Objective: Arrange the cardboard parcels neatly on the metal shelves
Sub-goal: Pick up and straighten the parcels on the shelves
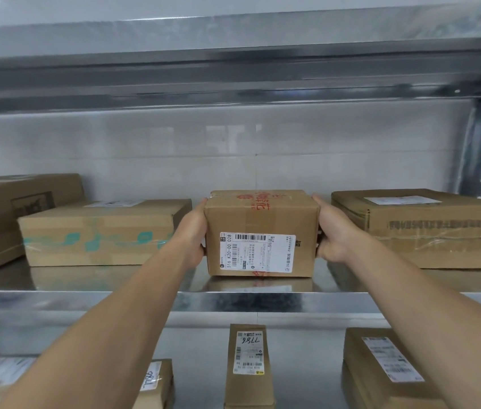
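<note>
Both arms reach into the rack, and the small parcel (261, 228) sits square in the middle of the view, on the middle shelf (262, 302), its bottom edge meeting its own reflection in the metal; the left hand (192, 231) clamps the parcel's left side, thumb up by the top edge and fingers curled in against the cardboard lower down; the right hand (335, 231) mirrors it on the right side, thumb near the top corner, fingers tucked round the side, so the box is gripped between the two hands; its white shipping label (257, 252) faces the camera, and red printed tape (258, 202) runs across the top; to the left, just beside the left wrist, lies a flat box with teal tape (97, 231), and behind that at the far left a taller brown box (0, 214); to the right, a little apart from the right hand, sits a wide flat carton (419, 228); the upper shelf (233, 69) runs blurred overhead; on the lower shelf (301, 364) a narrow parcel marked 7786 (248, 370) stands between the forearms, with a labelled carton (381, 367) to its right and another labelled box (156, 382) partly hidden under the left forearm.
</note>
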Tool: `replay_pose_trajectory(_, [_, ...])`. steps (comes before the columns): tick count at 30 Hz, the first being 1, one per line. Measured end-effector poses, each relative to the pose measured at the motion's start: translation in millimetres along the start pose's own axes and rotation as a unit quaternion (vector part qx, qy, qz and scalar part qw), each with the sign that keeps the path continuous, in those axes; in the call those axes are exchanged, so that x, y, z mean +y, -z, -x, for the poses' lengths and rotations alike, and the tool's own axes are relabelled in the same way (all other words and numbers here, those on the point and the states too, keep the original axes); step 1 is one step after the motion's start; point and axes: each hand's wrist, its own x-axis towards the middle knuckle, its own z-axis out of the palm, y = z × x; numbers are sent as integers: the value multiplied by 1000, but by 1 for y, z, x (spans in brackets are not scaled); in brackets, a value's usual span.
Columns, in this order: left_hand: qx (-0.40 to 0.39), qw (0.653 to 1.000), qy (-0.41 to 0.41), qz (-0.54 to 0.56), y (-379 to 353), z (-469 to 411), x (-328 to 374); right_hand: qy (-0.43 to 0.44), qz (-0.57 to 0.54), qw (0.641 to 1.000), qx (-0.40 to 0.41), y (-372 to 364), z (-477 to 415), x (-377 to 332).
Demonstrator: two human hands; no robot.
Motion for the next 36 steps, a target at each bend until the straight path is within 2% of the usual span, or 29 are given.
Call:
replay_pose_trajectory(15, [1,998,-11,-59,7,-7,8,0,63,997,49,4,4,-7])
replay_pose_trajectory(23, [-11,999,-31,-23,8,-8,9,56,6,998,26,5,11,-14])
replay_pose_trajectory(29, [-37,998,-31,43,9,-9,10,71,-27,997,8,6,12,-14])
replay_pose_trajectory(36, [-33,996,-37,68,8,-4,11,81,-47,996,13,6,13,-14])
